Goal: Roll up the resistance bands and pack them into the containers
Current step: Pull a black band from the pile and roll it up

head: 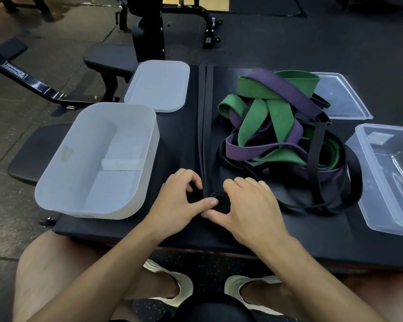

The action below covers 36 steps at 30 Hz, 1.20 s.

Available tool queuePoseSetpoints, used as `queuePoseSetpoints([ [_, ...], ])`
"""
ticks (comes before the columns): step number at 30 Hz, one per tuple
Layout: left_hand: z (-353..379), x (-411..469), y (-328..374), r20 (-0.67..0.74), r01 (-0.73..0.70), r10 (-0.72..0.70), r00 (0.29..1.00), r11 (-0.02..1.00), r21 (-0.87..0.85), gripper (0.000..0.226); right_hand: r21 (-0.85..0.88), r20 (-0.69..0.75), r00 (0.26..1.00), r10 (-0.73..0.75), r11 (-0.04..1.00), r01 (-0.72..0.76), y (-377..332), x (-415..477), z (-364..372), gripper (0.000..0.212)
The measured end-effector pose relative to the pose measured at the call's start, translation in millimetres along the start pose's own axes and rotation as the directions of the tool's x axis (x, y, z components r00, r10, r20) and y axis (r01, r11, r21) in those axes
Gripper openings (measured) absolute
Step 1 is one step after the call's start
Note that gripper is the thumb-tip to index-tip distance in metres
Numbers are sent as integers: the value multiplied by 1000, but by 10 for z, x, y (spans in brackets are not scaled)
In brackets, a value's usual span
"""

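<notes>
Black resistance band runs up the frame's middle on the padded bench. Its near end is coiled at lower centre, pinched by left hand and right hand. Frosted container sits left, tangled bands right.

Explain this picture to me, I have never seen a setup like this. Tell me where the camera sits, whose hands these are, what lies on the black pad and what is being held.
There is no machine here. A person wears one wide-angle camera on the head, and it looks down at their own bare hands. The left hand and right hand pinch the rolled end of a black resistance band, whose unrolled length stretches straight away across the padded black surface. To the right lies a tangled pile of green, purple and black bands. An open frosted container stands on the left with its lid behind it. A clear container stands on the right, also with a clear lid behind it.
</notes>
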<state>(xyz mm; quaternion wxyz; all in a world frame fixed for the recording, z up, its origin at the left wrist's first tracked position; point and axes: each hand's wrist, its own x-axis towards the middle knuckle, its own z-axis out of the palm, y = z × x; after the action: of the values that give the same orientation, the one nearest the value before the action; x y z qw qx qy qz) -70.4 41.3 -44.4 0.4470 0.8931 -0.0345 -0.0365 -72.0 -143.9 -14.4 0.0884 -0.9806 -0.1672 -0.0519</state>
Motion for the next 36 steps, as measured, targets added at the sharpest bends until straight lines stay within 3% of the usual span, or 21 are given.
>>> queuePoseSetpoints([
  [3,49,-29,18,-49,-4,4,999,1000,5,35,-16,73,994,-77,997,78,93,38,-36,51],
  [7,50,-32,8,-84,-6,5,996,1000,-12,20,-7,262,949,-177,983,185,150,138,-166,53],
  [10,15,-41,29,-85,0,-4,996,999,-47,15,-19,325,918,-227,969,246,162,212,-273,46],
  [15,1,-37,13,-19,-31,30,999,999,-29,30,-64,393,870,-298,935,350,139,304,-356,45],
  [20,-29,-37,-17,25,-32,33,999,998,-49,28,0,471,804,-362,912,411,208,379,-439,50],
  [24,70,-29,-17,1,-54,54,999,992,112,41,36,488,769,-412,890,454,257,431,-444,45],
  [28,136,17,26,-52,-9,18,998,985,174,41,157,505,783,-362,931,329,341,451,-334,57],
  [31,150,41,52,-67,16,-5,998,987,157,38,243,436,849,-297,948,207,419,341,-264,70],
  [33,151,52,58,-70,27,-16,997,986,162,38,212,357,907,-224,965,155,381,170,-200,79],
  [36,152,49,71,-70,38,-27,997,987,154,37,104,263,965,-3,994,-25,159,-125,-92,90],
])
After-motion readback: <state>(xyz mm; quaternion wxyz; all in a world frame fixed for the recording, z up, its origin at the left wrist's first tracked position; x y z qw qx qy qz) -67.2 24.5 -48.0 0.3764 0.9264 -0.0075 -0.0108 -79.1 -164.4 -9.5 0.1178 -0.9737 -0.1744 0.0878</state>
